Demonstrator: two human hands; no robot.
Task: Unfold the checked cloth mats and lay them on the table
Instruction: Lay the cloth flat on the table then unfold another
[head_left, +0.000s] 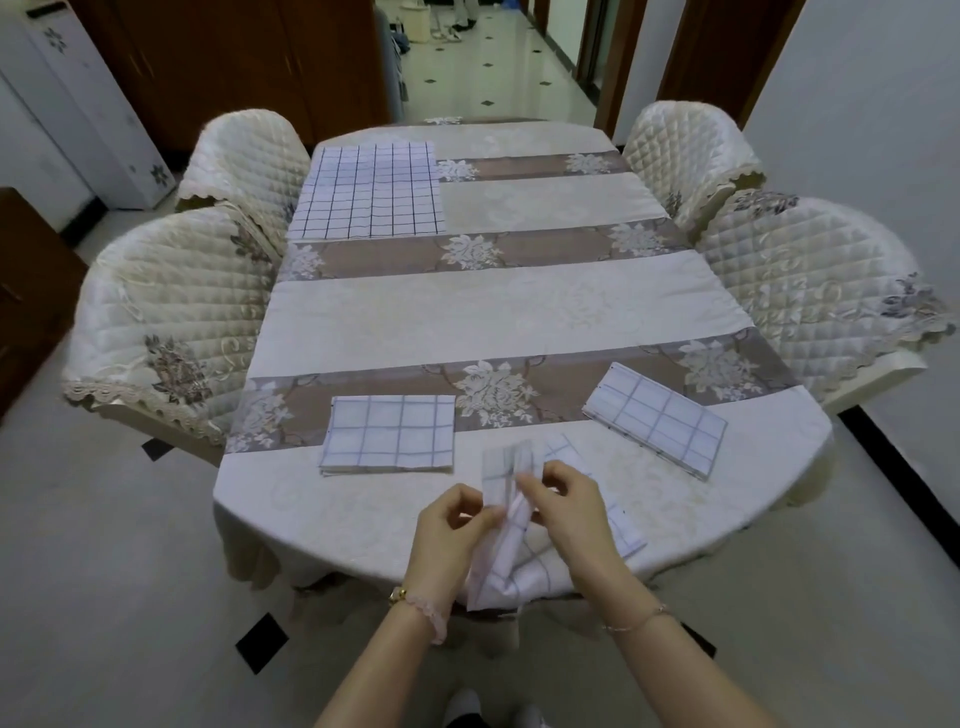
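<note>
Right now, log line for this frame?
phase: unfolding | left hand: pinches held mat | right hand: pinches held mat | unfolded mat: flat, far left of table | folded: near-left mat, near-right mat

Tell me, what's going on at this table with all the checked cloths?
A person stands at the near end of the dining table, laying out mats. The left hand and right hand both pinch a half-opened mat, seemingly to pull it apart. One spread mat lies flat at the far left corner. Two folded ones wait near the hands: the left folded mat and the right folded mat.
</note>
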